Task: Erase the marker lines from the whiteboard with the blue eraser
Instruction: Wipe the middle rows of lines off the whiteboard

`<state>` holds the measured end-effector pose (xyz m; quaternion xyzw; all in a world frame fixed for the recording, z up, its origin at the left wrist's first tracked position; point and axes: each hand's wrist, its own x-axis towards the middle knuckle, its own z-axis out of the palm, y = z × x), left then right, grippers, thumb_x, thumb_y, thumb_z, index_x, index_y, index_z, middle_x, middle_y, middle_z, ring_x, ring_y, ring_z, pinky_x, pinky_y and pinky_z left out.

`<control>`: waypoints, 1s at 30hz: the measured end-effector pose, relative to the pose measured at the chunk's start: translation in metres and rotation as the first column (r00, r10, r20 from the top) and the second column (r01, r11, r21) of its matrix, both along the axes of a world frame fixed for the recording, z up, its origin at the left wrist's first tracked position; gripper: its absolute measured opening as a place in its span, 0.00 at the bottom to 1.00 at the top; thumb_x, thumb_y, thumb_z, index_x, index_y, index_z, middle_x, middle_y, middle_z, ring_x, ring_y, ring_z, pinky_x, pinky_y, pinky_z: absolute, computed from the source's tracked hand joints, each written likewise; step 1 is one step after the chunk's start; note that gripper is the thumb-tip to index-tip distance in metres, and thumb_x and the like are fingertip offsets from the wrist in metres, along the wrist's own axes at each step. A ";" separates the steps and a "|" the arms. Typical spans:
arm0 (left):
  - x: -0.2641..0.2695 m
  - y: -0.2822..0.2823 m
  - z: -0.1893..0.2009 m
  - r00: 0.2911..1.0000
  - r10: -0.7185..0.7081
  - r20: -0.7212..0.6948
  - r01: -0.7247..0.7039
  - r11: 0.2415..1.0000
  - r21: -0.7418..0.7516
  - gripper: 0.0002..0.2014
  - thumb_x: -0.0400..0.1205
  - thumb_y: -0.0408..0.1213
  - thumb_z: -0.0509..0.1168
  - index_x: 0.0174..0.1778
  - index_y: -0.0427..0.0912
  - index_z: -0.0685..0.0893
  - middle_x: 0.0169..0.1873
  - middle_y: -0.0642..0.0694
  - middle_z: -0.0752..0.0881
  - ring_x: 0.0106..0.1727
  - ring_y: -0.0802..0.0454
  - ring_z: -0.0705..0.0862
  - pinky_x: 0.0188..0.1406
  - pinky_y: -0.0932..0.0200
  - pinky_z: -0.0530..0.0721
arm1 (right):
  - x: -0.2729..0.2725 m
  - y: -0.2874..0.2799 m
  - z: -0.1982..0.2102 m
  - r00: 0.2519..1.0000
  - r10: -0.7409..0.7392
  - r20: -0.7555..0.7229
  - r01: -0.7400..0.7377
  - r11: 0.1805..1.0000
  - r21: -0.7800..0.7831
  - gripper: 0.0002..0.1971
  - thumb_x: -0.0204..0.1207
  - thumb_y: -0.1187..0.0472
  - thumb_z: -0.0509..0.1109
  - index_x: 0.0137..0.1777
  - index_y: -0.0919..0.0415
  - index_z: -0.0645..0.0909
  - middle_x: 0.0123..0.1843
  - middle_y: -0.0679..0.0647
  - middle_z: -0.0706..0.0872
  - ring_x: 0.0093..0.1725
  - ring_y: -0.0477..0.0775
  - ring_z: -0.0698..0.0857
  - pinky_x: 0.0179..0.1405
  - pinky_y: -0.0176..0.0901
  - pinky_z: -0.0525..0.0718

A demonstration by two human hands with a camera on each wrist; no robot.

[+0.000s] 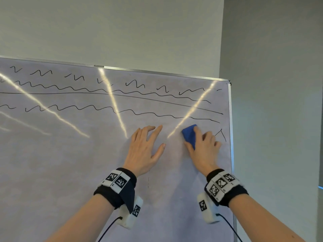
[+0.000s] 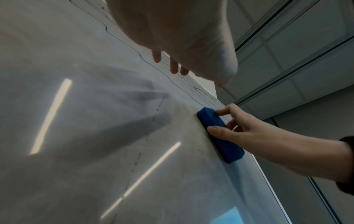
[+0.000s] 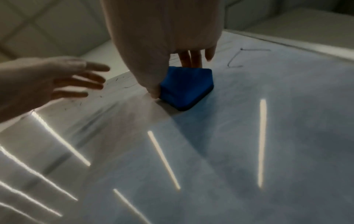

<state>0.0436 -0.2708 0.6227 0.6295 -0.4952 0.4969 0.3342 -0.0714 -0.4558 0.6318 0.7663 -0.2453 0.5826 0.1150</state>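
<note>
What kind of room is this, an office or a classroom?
Probably an office or meeting room, though a classroom is possible. A large framed whiteboard covered in marker lines stands before plain grey walls, and the left wrist view shows a panelled ceiling overhead.

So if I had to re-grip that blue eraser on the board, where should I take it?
Probably across its two long sides, coming straight at the whiteboard from the front. The blue eraser lies pad-flat against the board, so only its back and edges are free. The right hand already holds it this way: thumb on one long side, fingers over the other.
</note>
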 end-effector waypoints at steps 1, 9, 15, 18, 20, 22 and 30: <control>-0.003 -0.004 0.001 1.000 -0.004 0.002 0.004 1.000 0.006 0.28 0.83 0.54 0.54 0.77 0.45 0.70 0.65 0.43 0.75 0.66 0.48 0.70 0.70 0.43 0.70 | 0.004 0.002 -0.003 0.999 0.019 -0.042 -0.022 0.997 -0.069 0.31 0.68 0.49 0.76 0.69 0.58 0.72 0.44 0.62 0.75 0.42 0.63 0.76 0.41 0.54 0.70; -0.006 -0.009 0.001 1.000 -0.016 0.021 0.015 1.000 0.019 0.28 0.84 0.54 0.53 0.78 0.45 0.68 0.66 0.43 0.75 0.66 0.47 0.71 0.70 0.43 0.69 | -0.034 -0.037 0.000 0.993 -0.069 0.099 0.046 0.974 0.223 0.30 0.76 0.47 0.68 0.75 0.59 0.68 0.53 0.64 0.74 0.49 0.64 0.74 0.47 0.54 0.65; -0.019 -0.023 0.007 0.999 -0.047 0.029 0.046 0.999 0.027 0.28 0.83 0.53 0.54 0.77 0.44 0.70 0.64 0.43 0.75 0.64 0.47 0.72 0.68 0.45 0.70 | -0.007 0.003 -0.033 0.996 0.027 -0.084 -0.031 0.999 -0.042 0.32 0.67 0.51 0.78 0.69 0.57 0.72 0.43 0.58 0.74 0.40 0.60 0.75 0.38 0.48 0.66; -0.023 -0.028 0.008 0.998 -0.046 0.032 0.045 0.998 0.045 0.28 0.84 0.54 0.53 0.78 0.44 0.69 0.64 0.43 0.75 0.65 0.47 0.72 0.69 0.44 0.70 | -0.026 -0.020 -0.025 0.997 -0.003 -0.077 0.001 1.000 -0.014 0.30 0.71 0.49 0.74 0.70 0.53 0.69 0.45 0.57 0.73 0.43 0.60 0.74 0.41 0.49 0.63; -0.021 -0.027 0.007 0.999 -0.048 0.024 0.047 0.998 0.049 0.28 0.84 0.54 0.53 0.78 0.44 0.69 0.65 0.43 0.75 0.65 0.47 0.71 0.69 0.44 0.71 | -0.045 -0.040 -0.022 0.999 -0.050 -0.012 0.051 0.992 0.116 0.29 0.74 0.48 0.71 0.72 0.55 0.69 0.47 0.59 0.73 0.45 0.62 0.74 0.43 0.51 0.63; -0.019 -0.026 0.006 0.999 -0.051 0.018 0.051 0.998 0.046 0.28 0.84 0.54 0.52 0.78 0.45 0.69 0.65 0.43 0.75 0.65 0.48 0.71 0.69 0.43 0.71 | -0.057 -0.051 -0.031 0.995 -0.075 0.062 0.062 0.978 0.197 0.29 0.73 0.49 0.73 0.71 0.59 0.72 0.46 0.62 0.74 0.43 0.64 0.75 0.42 0.52 0.64; -0.023 -0.029 0.008 0.998 -0.053 0.031 0.052 0.997 0.059 0.28 0.84 0.55 0.52 0.78 0.45 0.69 0.64 0.44 0.75 0.64 0.48 0.71 0.68 0.44 0.71 | -0.044 -0.046 0.009 0.987 -0.100 0.125 0.049 0.932 0.359 0.28 0.77 0.47 0.66 0.73 0.59 0.65 0.56 0.65 0.73 0.54 0.66 0.74 0.51 0.55 0.67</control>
